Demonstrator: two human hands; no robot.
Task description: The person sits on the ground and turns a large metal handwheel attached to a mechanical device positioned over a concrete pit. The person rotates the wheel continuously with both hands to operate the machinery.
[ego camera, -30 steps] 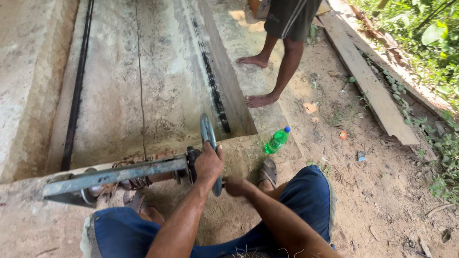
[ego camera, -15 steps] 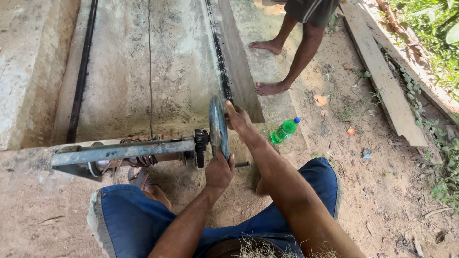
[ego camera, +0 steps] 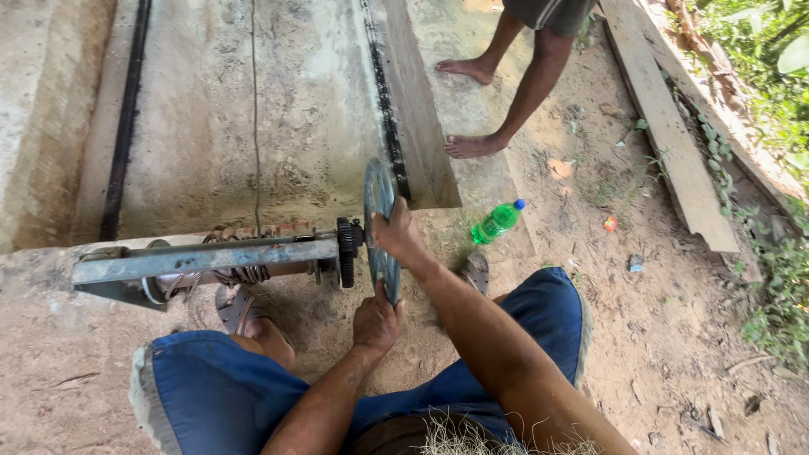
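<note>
— What sits furthest to your left?

— A grey metal bar [ego camera: 206,261] lies across the ground in front of my knees; it runs rightward to a small black toothed gear [ego camera: 346,251]; behind it stretches a concrete slab [ego camera: 253,118] with a black strip along each side.

— And just past the gear?

— A round metal wheel [ego camera: 378,227], seen nearly edge-on, stands upright just beside the gear; both my hands are on it.

— How is your left hand placed?

— My left hand [ego camera: 376,322] is at the bottom of the wheel; the fingers are curled up around the lower rim, closed on it; the thumb side I cannot make out clearly.

— Your right hand?

— My right hand [ego camera: 398,236] is higher, on the right face of the wheel near its upper half; the fingers wrap over the rim and grip it; so the two hands are apart, one above the other, each clamped on the same wheel.

— What lies further right?

— A green plastic bottle [ego camera: 497,222] with a blue cap lies on the dirt, near my right knee but apart from it; beyond it another person's bare feet [ego camera: 474,146] stand on the slab's edge; a long wooden plank [ego camera: 670,135] rests on the ground at the far right.
</note>
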